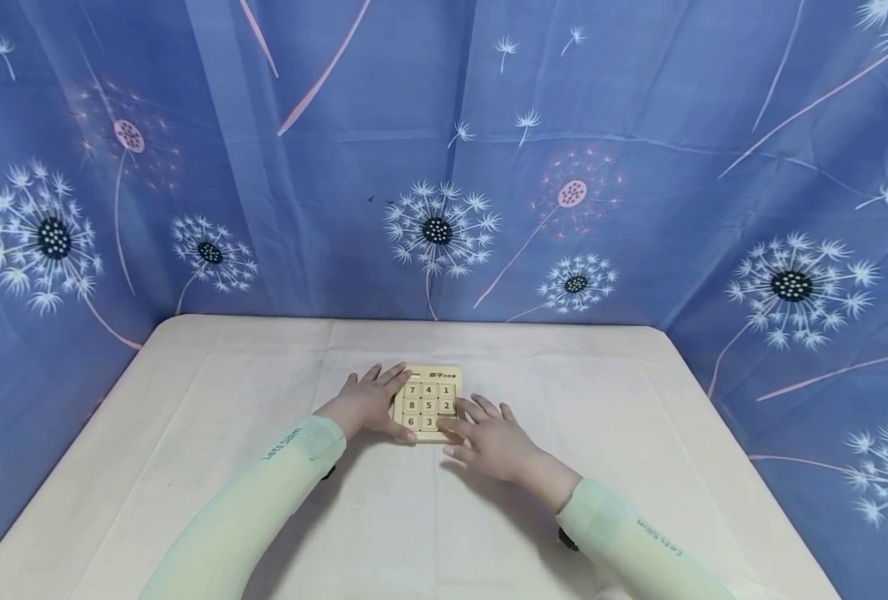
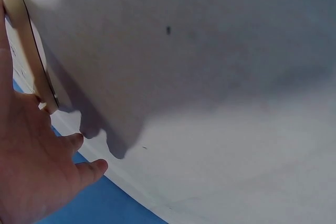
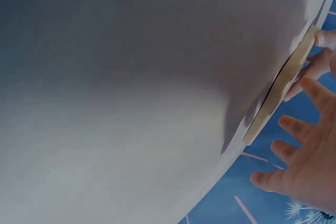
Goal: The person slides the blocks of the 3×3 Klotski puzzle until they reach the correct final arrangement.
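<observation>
A small wooden sliding number puzzle [image 1: 430, 437] lies on the table, its tiles showing rows 7 4 1, 8 5 2 and 6 3. My left hand [image 1: 372, 406] holds it at the left side, thumb on the lower left rim and index finger by the upper left corner. In the left wrist view the other fingers of that hand stand out past the puzzle's edge [image 2: 32, 56]. Over the lower right corner reaches my right hand [image 1: 499, 446], fingers spread, index fingertip beside the 3 tile. That finger covers the bottom right spot.
A pale cloth covers the table [image 1: 639, 400]. Behind it and along both sides hangs a blue curtain [image 1: 323, 217] printed with dandelions. Pale green sleeves [image 1: 248, 492] cover both forearms.
</observation>
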Tool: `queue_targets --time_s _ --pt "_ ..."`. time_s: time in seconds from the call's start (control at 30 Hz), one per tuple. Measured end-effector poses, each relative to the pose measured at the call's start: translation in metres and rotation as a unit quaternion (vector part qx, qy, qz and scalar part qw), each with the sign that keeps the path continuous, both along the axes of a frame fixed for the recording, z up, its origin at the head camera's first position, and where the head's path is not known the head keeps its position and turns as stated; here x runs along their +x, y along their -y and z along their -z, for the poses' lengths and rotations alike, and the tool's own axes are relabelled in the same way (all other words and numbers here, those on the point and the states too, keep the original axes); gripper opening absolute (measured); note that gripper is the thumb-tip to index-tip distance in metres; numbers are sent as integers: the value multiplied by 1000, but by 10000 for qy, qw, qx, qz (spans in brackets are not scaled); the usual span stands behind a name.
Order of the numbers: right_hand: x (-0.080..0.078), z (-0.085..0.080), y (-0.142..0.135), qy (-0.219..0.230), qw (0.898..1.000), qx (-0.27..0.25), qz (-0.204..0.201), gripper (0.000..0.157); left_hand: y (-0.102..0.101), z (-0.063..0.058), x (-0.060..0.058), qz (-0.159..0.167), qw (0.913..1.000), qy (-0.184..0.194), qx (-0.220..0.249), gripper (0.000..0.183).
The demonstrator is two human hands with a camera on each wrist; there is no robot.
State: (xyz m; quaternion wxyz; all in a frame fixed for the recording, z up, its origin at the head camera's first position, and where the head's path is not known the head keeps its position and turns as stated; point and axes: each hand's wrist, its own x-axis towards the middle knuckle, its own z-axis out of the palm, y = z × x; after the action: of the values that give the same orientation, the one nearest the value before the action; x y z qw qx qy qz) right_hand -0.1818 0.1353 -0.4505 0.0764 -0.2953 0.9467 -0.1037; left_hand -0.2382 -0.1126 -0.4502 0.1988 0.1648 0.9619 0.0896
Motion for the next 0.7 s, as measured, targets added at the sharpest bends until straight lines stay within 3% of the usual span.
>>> queue_targets --time_s 0.7 --pt "5 3 8 66 9999 31 78 49 -1 0 0 -41 10000 37 -9 117"
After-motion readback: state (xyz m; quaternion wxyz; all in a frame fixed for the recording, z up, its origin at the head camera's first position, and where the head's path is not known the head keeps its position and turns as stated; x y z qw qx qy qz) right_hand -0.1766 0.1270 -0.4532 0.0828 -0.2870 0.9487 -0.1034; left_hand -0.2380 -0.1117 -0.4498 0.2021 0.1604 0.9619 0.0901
